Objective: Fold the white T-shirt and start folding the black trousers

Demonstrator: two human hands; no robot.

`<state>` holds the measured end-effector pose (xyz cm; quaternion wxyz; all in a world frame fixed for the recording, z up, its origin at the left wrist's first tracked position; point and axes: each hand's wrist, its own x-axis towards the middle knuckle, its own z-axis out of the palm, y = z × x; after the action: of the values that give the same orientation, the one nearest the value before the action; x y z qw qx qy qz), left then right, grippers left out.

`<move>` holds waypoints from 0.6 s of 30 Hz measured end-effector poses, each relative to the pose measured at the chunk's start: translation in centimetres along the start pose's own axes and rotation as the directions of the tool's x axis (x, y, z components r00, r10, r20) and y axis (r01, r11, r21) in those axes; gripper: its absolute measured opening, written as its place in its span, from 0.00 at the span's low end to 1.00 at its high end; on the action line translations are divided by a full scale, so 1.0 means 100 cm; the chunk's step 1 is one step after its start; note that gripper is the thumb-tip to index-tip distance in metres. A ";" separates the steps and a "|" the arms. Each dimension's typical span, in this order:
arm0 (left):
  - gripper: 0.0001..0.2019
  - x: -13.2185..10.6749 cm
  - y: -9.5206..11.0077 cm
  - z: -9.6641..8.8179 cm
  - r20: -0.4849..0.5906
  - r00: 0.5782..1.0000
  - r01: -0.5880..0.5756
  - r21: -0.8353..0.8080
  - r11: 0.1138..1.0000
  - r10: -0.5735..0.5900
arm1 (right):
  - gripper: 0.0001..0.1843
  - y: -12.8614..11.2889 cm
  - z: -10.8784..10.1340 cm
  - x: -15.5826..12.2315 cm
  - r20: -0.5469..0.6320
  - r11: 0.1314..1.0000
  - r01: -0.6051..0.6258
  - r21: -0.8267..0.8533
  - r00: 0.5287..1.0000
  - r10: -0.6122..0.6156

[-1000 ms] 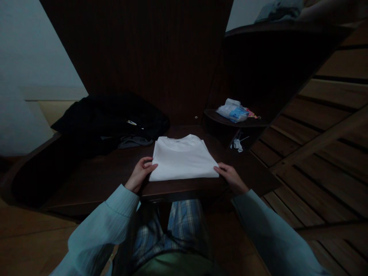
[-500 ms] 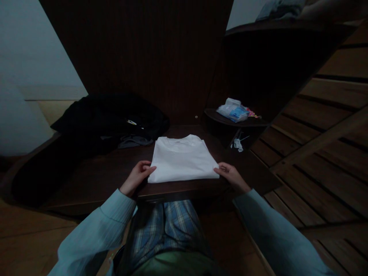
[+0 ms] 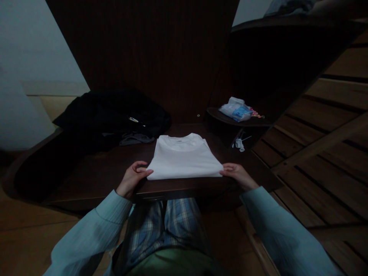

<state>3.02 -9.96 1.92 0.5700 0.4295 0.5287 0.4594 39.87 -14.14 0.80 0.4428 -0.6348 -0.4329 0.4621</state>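
Observation:
A white T-shirt (image 3: 184, 159), folded into a neat block, lies on the dark wooden desk top near its front edge. Its round collar faces away from me. My left hand (image 3: 134, 177) pinches the near left corner between thumb and fingers. At the near right corner, my right hand (image 3: 237, 174) grips the cloth the same way, thumb low and fingers above. The near fold is drawn straight between both hands.
Dark clothing (image 3: 115, 111) is heaped at the back left, with a grey folded cloth (image 3: 136, 138) beside it. On a small corner shelf (image 3: 212, 112) at right sits a plastic packet (image 3: 237, 110). Crumpled white paper (image 3: 239, 144) lies below. A slatted wooden structure (image 3: 324, 161) stands at right.
My hands have moved a little farther apart, the right one outward with its corner. The shirt's near edge now looks wider and tauter. The camera view has shifted slightly.

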 end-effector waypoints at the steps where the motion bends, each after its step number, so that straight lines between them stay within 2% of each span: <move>1: 0.28 0.000 0.000 0.000 -0.010 1.000 -0.004 0.009 1.000 0.004 | 0.25 0.000 -0.001 0.001 0.004 1.000 0.000 -0.016 1.000 0.000; 5: 0.26 0.001 -0.001 -0.003 -0.033 0.999 -0.029 0.085 0.996 0.032 | 0.23 -0.003 -0.003 0.000 0.041 0.997 -0.003 -0.073 0.999 0.006; 11: 0.26 0.009 0.014 -0.002 0.100 0.993 0.027 0.272 0.962 -0.056 | 0.20 -0.022 -0.005 0.011 0.242 0.999 -0.030 -0.028 0.970 0.036; 14: 0.24 0.022 0.022 0.008 0.095 0.995 -0.020 0.260 0.965 -0.005 | 0.14 -0.031 0.000 0.027 0.235 0.994 -0.103 0.038 0.968 0.091; 16: 0.24 0.032 0.023 0.015 0.107 0.993 0.019 0.225 0.974 -0.045 | 0.11 -0.032 0.006 0.038 0.210 0.987 -0.154 0.052 0.968 0.140; 18: 0.25 0.039 0.021 0.018 0.135 0.983 0.104 0.165 0.981 -0.127 | 0.13 -0.030 0.010 0.045 0.180 0.981 -0.185 0.052 0.968 0.173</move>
<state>4.70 -5.67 3.23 0.5972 0.4739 0.5445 0.3498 39.35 -8.98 2.59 0.3813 -0.6126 -0.3950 0.5686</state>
